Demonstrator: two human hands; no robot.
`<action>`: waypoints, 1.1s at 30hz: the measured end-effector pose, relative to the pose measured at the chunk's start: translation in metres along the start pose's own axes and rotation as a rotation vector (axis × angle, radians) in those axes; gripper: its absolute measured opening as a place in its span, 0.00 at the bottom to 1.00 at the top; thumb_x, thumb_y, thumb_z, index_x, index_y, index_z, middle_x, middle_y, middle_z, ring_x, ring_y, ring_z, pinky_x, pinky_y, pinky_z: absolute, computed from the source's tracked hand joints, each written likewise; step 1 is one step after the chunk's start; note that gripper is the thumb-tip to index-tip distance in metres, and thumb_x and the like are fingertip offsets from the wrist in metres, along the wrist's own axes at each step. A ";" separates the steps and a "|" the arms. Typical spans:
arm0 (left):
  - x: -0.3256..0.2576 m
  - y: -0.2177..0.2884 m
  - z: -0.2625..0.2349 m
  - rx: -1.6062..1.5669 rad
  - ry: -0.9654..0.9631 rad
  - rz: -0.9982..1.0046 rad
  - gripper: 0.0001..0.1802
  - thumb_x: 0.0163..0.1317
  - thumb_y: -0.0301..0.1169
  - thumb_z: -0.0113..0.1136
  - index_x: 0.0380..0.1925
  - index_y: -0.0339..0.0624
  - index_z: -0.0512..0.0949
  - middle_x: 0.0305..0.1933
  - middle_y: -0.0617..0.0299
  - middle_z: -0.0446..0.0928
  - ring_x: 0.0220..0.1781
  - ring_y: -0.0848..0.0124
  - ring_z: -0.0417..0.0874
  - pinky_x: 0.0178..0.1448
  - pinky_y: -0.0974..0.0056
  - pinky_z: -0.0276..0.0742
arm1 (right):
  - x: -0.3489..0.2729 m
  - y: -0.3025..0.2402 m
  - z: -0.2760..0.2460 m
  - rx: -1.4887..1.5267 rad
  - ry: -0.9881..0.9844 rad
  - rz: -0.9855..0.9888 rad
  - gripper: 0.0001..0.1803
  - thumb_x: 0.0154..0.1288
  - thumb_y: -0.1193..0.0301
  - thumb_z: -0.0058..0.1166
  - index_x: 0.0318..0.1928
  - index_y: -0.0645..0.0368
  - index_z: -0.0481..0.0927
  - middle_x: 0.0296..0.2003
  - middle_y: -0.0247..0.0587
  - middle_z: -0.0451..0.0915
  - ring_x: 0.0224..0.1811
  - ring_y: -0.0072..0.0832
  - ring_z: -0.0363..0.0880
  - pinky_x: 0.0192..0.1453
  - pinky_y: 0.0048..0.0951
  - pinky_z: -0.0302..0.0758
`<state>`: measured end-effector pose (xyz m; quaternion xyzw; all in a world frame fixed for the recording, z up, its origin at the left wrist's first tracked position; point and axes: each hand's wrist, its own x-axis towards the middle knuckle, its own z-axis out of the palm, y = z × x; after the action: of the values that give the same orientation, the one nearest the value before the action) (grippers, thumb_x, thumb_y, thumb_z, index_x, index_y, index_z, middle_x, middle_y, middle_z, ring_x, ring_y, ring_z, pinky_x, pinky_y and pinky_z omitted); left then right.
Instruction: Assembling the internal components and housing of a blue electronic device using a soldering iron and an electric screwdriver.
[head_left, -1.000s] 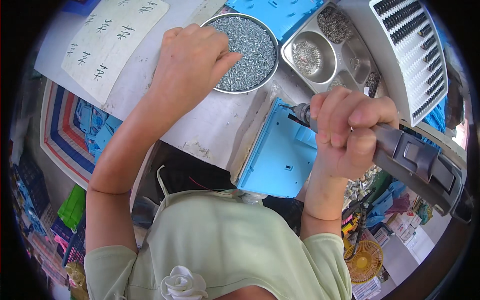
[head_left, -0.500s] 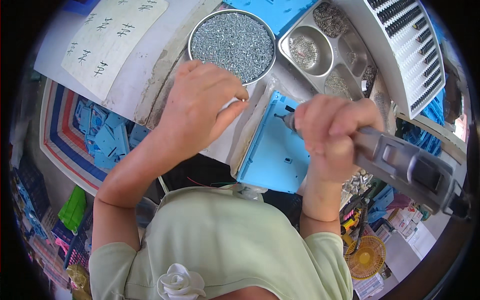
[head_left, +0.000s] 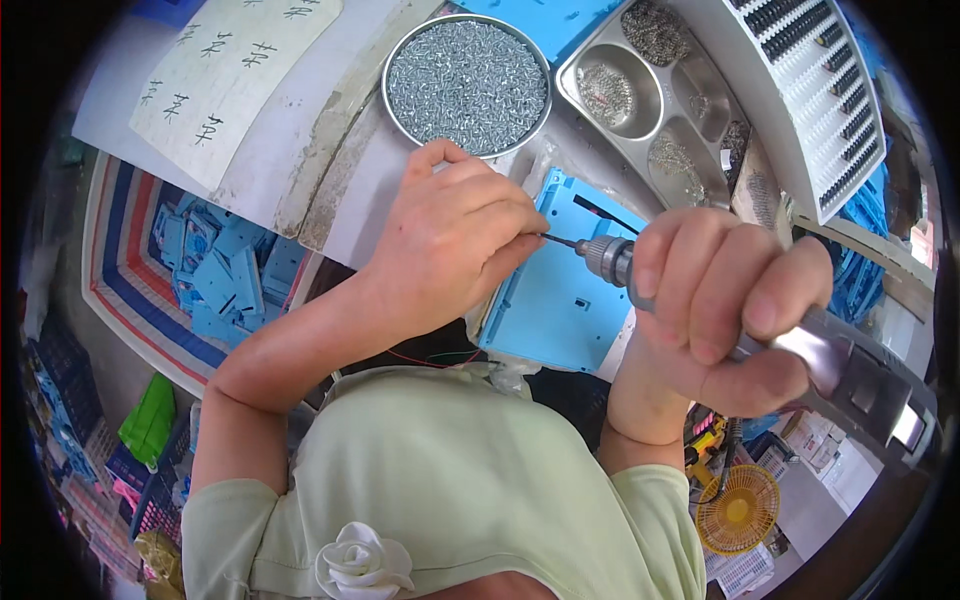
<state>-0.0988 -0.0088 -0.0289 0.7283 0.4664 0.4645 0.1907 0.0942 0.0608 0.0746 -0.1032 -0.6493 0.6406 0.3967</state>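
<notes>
My right hand (head_left: 725, 305) grips a grey electric screwdriver (head_left: 860, 385), whose chuck and bit (head_left: 590, 250) point left over a blue plastic part (head_left: 560, 280) on the bench. My left hand (head_left: 450, 235) has its fingers pinched around the tip of the bit, apparently on a small screw that I cannot see. Just beyond that hand stands a round metal bowl (head_left: 468, 80) full of small silver screws.
A sectioned metal tray (head_left: 650, 100) with more screws and small parts stands at the back right, next to a white slotted rack (head_left: 810, 90). At the left lie a handwritten paper sheet (head_left: 220, 70) and a woven basket (head_left: 215, 280) of blue parts. A small yellow fan (head_left: 735, 510) sits low right.
My left hand has come back from the screw bowl to the tip of the bit. The screwdriver has swung so the bit meets that hand over the blue part.
</notes>
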 end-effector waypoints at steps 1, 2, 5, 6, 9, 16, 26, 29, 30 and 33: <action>0.000 0.001 0.000 -0.003 0.001 0.003 0.13 0.48 0.24 0.76 0.34 0.46 0.85 0.37 0.66 0.84 0.40 0.65 0.82 0.56 0.54 0.68 | -0.002 0.000 0.005 -0.017 0.031 0.011 0.18 0.77 0.49 0.58 0.45 0.48 0.72 0.25 0.23 0.73 0.25 0.19 0.71 0.40 0.28 0.73; 0.000 0.001 0.000 -0.008 0.002 0.006 0.13 0.47 0.24 0.77 0.34 0.46 0.85 0.36 0.66 0.84 0.40 0.65 0.81 0.56 0.54 0.67 | -0.004 0.000 0.010 -0.037 0.064 0.022 0.19 0.77 0.49 0.58 0.45 0.48 0.72 0.25 0.23 0.73 0.25 0.19 0.71 0.39 0.29 0.73; -0.007 -0.001 -0.003 0.042 -0.015 0.031 0.14 0.46 0.24 0.77 0.34 0.47 0.85 0.35 0.67 0.83 0.40 0.65 0.81 0.56 0.53 0.68 | -0.006 0.006 0.019 -0.077 0.114 0.018 0.19 0.76 0.49 0.58 0.44 0.49 0.72 0.24 0.24 0.73 0.24 0.19 0.71 0.38 0.29 0.73; -0.007 0.001 -0.003 0.054 -0.026 0.041 0.14 0.46 0.24 0.77 0.34 0.46 0.85 0.35 0.67 0.83 0.40 0.65 0.81 0.56 0.53 0.68 | -0.008 0.006 0.022 -0.083 0.125 0.012 0.19 0.76 0.49 0.58 0.44 0.49 0.72 0.24 0.24 0.72 0.23 0.19 0.70 0.38 0.29 0.73; -0.003 0.004 -0.011 0.023 -0.068 0.079 0.12 0.48 0.26 0.76 0.34 0.45 0.85 0.34 0.66 0.82 0.41 0.62 0.82 0.56 0.54 0.68 | -0.010 0.000 0.028 -0.067 0.138 0.010 0.18 0.76 0.50 0.60 0.44 0.49 0.72 0.23 0.24 0.72 0.22 0.20 0.70 0.36 0.29 0.73; 0.036 -0.073 -0.036 0.670 -0.131 -0.049 0.05 0.62 0.33 0.64 0.33 0.45 0.84 0.36 0.57 0.82 0.45 0.56 0.82 0.53 0.47 0.72 | -0.036 0.004 0.053 0.191 0.202 0.078 0.20 0.56 0.75 0.79 0.42 0.60 0.78 0.27 0.38 0.79 0.25 0.27 0.74 0.31 0.33 0.70; 0.042 -0.073 -0.032 0.704 -0.116 -0.073 0.08 0.63 0.35 0.62 0.30 0.43 0.84 0.35 0.55 0.81 0.45 0.56 0.81 0.53 0.46 0.69 | -0.045 0.024 0.079 -0.146 0.253 0.171 0.22 0.63 0.60 0.77 0.36 0.53 0.72 0.22 0.32 0.75 0.23 0.27 0.72 0.33 0.34 0.73; 0.041 -0.065 -0.041 0.507 -0.277 -0.131 0.05 0.62 0.31 0.65 0.32 0.42 0.84 0.33 0.56 0.83 0.42 0.56 0.83 0.51 0.48 0.73 | -0.046 0.020 0.064 -0.105 0.153 0.131 0.22 0.64 0.57 0.75 0.39 0.53 0.74 0.22 0.31 0.76 0.24 0.26 0.74 0.33 0.33 0.74; 0.031 -0.064 -0.047 0.341 -0.273 -0.090 0.04 0.61 0.30 0.68 0.33 0.43 0.84 0.34 0.60 0.83 0.42 0.58 0.82 0.53 0.52 0.73 | -0.041 0.012 0.052 -0.052 0.112 0.103 0.22 0.64 0.56 0.74 0.41 0.52 0.74 0.22 0.29 0.76 0.24 0.25 0.75 0.34 0.32 0.74; 0.003 -0.024 -0.041 -0.296 -0.280 -0.142 0.05 0.59 0.28 0.73 0.32 0.45 0.84 0.35 0.67 0.83 0.41 0.62 0.81 0.53 0.55 0.70 | -0.037 -0.009 0.042 0.057 0.152 -0.035 0.23 0.65 0.51 0.72 0.45 0.50 0.75 0.24 0.25 0.77 0.25 0.21 0.75 0.34 0.28 0.73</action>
<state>-0.1453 -0.0014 -0.0242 0.7149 0.4123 0.4076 0.3908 0.0949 0.0041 0.0746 -0.1288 -0.6004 0.6421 0.4589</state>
